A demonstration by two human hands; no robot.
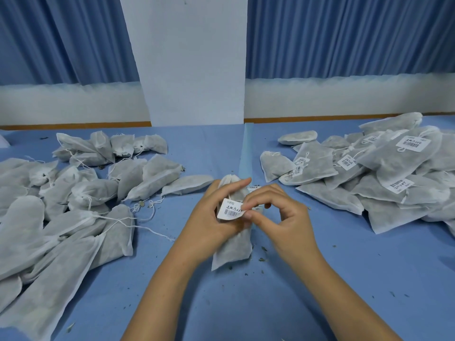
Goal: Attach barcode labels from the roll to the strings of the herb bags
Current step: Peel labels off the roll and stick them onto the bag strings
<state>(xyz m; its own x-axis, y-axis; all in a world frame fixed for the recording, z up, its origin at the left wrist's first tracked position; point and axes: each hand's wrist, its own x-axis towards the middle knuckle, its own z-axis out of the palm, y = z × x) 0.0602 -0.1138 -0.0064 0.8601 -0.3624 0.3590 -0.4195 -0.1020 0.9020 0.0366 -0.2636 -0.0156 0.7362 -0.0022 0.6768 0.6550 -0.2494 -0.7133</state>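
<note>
Left of frame: unlabelled bags point(73, 193), gauzy white pouches with loose strings. Centre: left hand point(209, 220) curls round the soft, flat herb bag point(234, 249). Right hand point(283, 217) pinches the rectangular paper barcode label point(230, 210) by its edge. Right: labelled bags point(384, 173), heaped on the blue cloth point(270, 303).

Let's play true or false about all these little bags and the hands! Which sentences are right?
1. The labelled bags are piled on the right of the table. True.
2. Both hands are empty. False: the left hand grips a herb bag, and the right hand pinches the edge of a barcode label.
3. The table cover is red. False: it is blue.
4. The unlabelled bags on the left have white strings. True.
5. The pile on the left already carries barcode labels. False: no label shows on it.
</note>
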